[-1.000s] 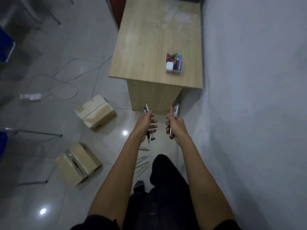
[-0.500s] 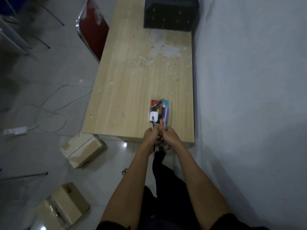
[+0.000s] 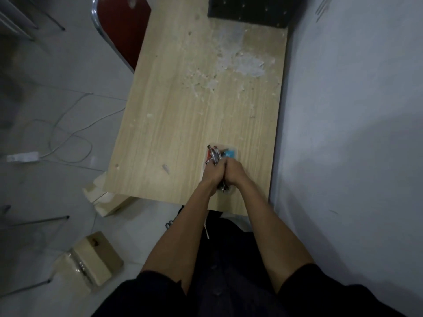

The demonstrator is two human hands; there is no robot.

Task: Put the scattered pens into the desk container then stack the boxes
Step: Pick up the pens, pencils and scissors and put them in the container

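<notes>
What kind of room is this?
Probably a plain office or study room: a wooden desk against a wall, a red chair beside it, and a power strip with cables on the tiled floor.

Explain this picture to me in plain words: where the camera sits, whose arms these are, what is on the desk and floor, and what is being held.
There is no machine here. The camera is worn on a person's head and looks down, so the two bare arms are the wearer's own. The left hand and right hand are pressed together over a small clear container on the wooden desk, gripping a bundle of pens above it. A black box sits at the desk's far end, with pale crumbs scattered in front of it. On the floor lie two cardboard boxes: one beside the person, the other partly under the desk edge. A white cable runs across the tiles, and a red chair stands by the desk.
</notes>
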